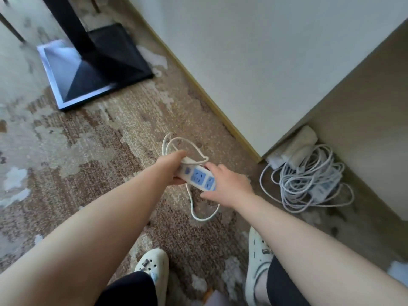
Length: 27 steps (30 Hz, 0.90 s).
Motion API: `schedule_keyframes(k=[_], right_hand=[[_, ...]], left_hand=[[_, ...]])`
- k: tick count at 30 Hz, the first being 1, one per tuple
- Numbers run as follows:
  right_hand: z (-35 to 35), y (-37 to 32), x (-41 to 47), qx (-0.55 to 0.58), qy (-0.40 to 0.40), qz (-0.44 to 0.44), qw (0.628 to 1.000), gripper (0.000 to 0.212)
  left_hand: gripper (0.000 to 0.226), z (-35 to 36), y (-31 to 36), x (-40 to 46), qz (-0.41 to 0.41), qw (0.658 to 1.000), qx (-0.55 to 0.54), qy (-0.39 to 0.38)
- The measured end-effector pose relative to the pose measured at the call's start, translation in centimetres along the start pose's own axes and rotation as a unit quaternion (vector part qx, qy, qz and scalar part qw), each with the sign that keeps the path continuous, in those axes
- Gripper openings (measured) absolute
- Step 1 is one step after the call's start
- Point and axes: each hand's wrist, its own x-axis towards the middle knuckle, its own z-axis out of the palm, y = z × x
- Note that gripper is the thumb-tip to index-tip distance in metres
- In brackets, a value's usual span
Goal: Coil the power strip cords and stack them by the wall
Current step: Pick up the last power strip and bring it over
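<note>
A patterned brown carpet [110, 140] runs up to the white wall [254, 62], whose corner serves as the landmark. A black pedestal base [88, 69] stands well left of that corner. Just right of the corner, against the wall, lies a pile of coiled white cords [309, 180]. Left of the corner, above the carpet, both hands hold a white power strip [198, 176] with blue sockets, its cord [194, 204] looping loose: the left hand [176, 166] grips one end with the cord loops, the right hand [227, 184] clasps the other
</note>
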Motion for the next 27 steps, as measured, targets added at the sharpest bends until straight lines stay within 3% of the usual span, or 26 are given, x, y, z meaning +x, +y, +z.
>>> schedule_keyframes(k=[2,4,6,10,12,14,15,17,19,20,23,25,27], right_hand=[[-2.1,0.7,-1.4,-0.106,0.065,-0.032,0.992,0.079],[-4.5,1.3,-2.9,-0.137,0.111,-0.035,0.984,0.074],[-7.0,2.1,-4.5,-0.118,0.129,-0.027,0.984,0.069],[-10.8,4.4,-8.3,-0.076,0.153,-0.003,0.985,0.061],[-12.1,5.6,-10.4,-0.059,0.17,0.019,0.983,0.065],[-13.2,6.4,-12.5,-0.044,0.184,0.028,0.982,0.072],[-13.7,6.6,-13.4,-0.041,0.191,0.028,0.98,0.073],[-14.6,6.9,-15.3,-0.031,0.206,0.028,0.978,0.071],[-15.8,7.0,-17.0,-0.017,0.225,0.035,0.973,0.068],[-16.4,7.1,-18.0,-0.015,0.227,0.039,0.973,0.068],[-18.4,7.6,-20.8,-0.014,0.219,0.032,0.975,0.068],[-19.9,7.7,-22.3,-0.003,0.229,0.019,0.973,0.067],[-21.4,7.6,-23.6,0.009,0.252,0.008,0.968,0.065]], left_hand=[[0.034,0.7,0.5,-2.6,-0.01,1.0,-0.013,-0.023],[0.032,1.4,1.2,-5.3,-0.014,0.998,-0.058,-0.036],[0.028,2.0,2.0,-7.9,0.004,0.997,-0.078,-0.028],[0.042,1.2,3.8,-12.1,0.044,0.996,-0.079,0.005],[0.03,0.4,4.5,-14.1,0.088,0.993,-0.057,0.056],[0.036,0.3,4.7,-15.6,0.225,0.96,0.085,0.146],[0.043,0.8,4.6,-16.9,0.314,0.929,0.146,0.132],[0.049,2.5,4.3,-20.0,0.435,0.876,0.206,-0.001],[0.048,4.2,3.9,-22.6,0.454,0.85,0.25,-0.1],[0.041,4.6,3.7,-23.6,0.459,0.835,0.285,-0.099],[0.01,4.8,3.9,-26.2,0.511,0.745,0.428,-0.017],[0.014,5.1,4.5,-27.8,0.538,0.733,0.416,-0.002],[0.021,5.4,5.6,-29.5,0.561,0.773,0.295,0.038]])
